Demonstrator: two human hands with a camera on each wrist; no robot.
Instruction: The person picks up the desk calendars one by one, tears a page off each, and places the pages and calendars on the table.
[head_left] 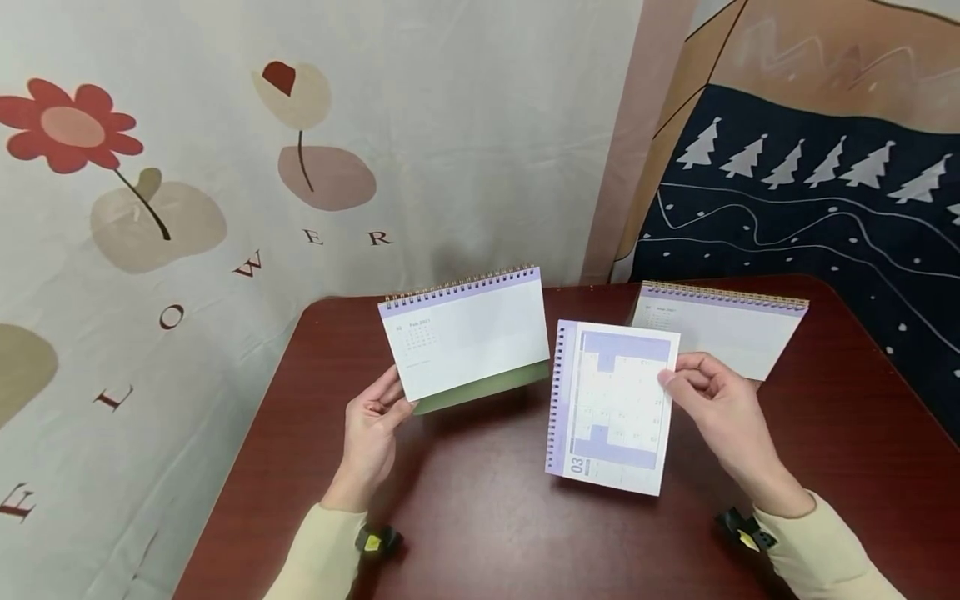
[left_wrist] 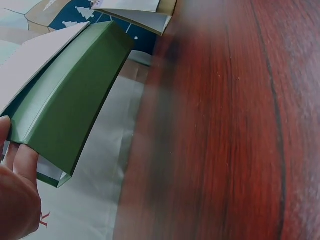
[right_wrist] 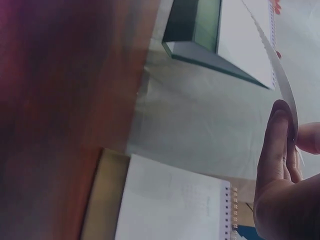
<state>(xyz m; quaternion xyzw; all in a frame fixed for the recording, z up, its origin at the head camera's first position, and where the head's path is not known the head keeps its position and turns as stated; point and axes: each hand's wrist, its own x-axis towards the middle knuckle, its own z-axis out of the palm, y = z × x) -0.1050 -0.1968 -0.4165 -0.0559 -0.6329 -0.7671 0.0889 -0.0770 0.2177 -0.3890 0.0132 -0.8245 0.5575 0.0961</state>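
- Left hand [head_left: 371, 429]: gripping the desk calendar [head_left: 480, 337] by its near lower corner, thumb at the front, fingers behind; the calendar is slanting away toward the right hand.
- Green base [head_left: 483, 389]: showing below the calendar's white page; whether the table [head_left: 480, 533] is bearing any weight, cannot tell.
- Right hand [head_left: 726, 417]: pinching the calendar sheet [head_left: 618, 400] at its edge, thumb in front; the sheet is hanging between the hands, nearer the right, and bowing slightly.
- Punched holes [head_left: 556, 400]: lining the sheet's edge facing the left hand, no ring showing through them.
- Second calendar [head_left: 738, 333]: standing just beyond the right hand, partly hidden by sheet and fingers.
- Handling, as judged: a light pinch should be sparing the paper a crease; gripping the stiff base should be steadying the calendar; the holed edge should be passing clear of the rings [head_left: 459, 285], where it could be snagging.
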